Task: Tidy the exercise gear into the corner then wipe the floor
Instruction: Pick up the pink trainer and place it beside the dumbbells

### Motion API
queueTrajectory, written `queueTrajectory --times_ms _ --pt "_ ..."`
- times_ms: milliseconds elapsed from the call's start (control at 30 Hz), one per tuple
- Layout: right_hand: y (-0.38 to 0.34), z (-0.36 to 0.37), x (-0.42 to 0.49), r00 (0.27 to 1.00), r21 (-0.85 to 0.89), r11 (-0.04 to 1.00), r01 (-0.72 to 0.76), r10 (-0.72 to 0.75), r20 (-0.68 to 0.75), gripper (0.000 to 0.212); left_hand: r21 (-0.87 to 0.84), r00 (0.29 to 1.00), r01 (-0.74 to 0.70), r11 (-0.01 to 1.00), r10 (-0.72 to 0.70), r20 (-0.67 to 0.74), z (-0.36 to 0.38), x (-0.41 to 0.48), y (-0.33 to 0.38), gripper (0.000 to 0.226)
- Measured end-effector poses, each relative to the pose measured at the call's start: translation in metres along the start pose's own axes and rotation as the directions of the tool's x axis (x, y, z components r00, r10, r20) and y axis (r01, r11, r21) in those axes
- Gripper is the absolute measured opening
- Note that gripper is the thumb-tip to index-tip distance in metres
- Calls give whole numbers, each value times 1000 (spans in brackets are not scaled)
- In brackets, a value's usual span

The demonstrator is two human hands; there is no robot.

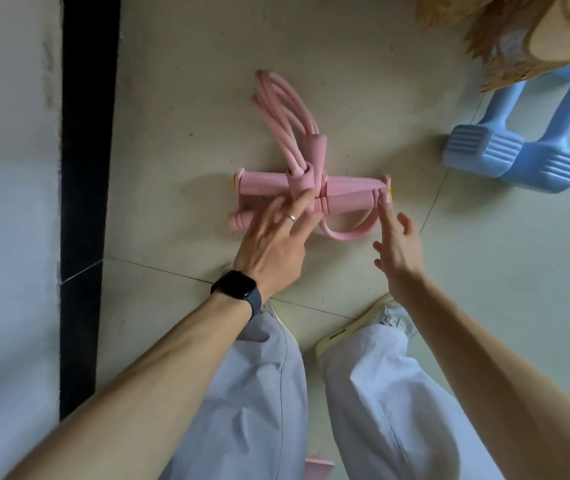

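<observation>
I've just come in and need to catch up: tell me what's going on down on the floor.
A person reaches down to a pink pull rope lying folded on the tiled floor near the wall. The left hand rests on its middle with straight fingers. The right hand, open, touches the bar's right end with a fingertip. Neither holds it. Two blue dumbbells lie side by side to the right.
</observation>
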State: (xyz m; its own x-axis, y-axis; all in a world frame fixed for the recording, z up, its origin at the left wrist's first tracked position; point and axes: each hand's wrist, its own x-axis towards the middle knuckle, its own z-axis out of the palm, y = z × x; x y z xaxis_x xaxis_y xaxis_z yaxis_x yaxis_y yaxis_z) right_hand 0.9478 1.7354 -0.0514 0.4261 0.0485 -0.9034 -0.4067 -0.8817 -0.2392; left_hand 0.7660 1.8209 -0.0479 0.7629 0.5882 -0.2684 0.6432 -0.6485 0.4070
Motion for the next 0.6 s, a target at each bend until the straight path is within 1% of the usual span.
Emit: queueTrajectory --times_ms 33,67,100,133,167,200,233,267,300,333,367,400,433,500,533,567,600 --pt "-8 4 0 999 11 1000 -9 9 -38 121 -41 997 62 997 -64 -44 -2 -4 -5 48" --pt "-16 8 1 997 16 1000 -8 9 -74 114 -93 979 180 979 -188 -80 -4 -7 -9 48" --pt "-21 12 4 994 9 1000 -4 5 -113 105 -168 925 349 922 -368 -93 -4 -9 -13 52" --pt "-25 17 5 989 -7 1000 11 -12 -146 94 -274 826 531 802 -562 -45 -5 -9 -18 58" --pt "-26 21 8 985 -28 999 43 -48 -167 81 -401 681 689 604 -729 69 -10 -6 -21 66" --pt "-24 26 12 980 -55 994 89 -98 -175 68 -471 540 785 404 -818 200 -11 -2 -26 71" --pt "-22 29 16 973 -82 988 133 -146 -178 55 -498 445 828 257 -842 306 -8 2 -30 71" --pt "-19 32 19 967 -99 982 159 -175 -186 48 -501 424 841 206 -826 372 -6 6 -34 64" --pt "-15 33 22 963 -101 979 177 -193 -190 44 -495 466 831 253 -803 372 -4 8 -37 54" --pt "-11 33 22 959 -96 975 202 -217 -185 43 -504 520 802 321 -790 324 -3 9 -40 46" --pt "-4 33 23 953 -84 967 241 -252 -167 42 -503 558 778 376 -781 280 -1 9 -42 43" --pt "1 32 21 946 -72 956 284 -291 -139 41 -514 571 765 388 -779 261 2 10 -44 43" --pt "6 30 21 943 -51 950 309 -313 -110 40 -532 558 765 362 -785 268 4 11 -45 45" --pt "11 27 21 953 46 952 302 -300 -51 38 -585 510 768 261 -802 311 2 15 -45 50" --pt "10 24 24 954 85 950 300 -298 -36 38 -613 497 759 219 -803 329 0 18 -45 52" --pt "9 20 26 951 109 944 311 -309 -32 39 -627 502 752 203 -793 346 -5 23 -45 52" --pt "4 15 28 946 113 939 324 -321 -45 40 -630 521 747 214 -777 354 -10 29 -46 53"
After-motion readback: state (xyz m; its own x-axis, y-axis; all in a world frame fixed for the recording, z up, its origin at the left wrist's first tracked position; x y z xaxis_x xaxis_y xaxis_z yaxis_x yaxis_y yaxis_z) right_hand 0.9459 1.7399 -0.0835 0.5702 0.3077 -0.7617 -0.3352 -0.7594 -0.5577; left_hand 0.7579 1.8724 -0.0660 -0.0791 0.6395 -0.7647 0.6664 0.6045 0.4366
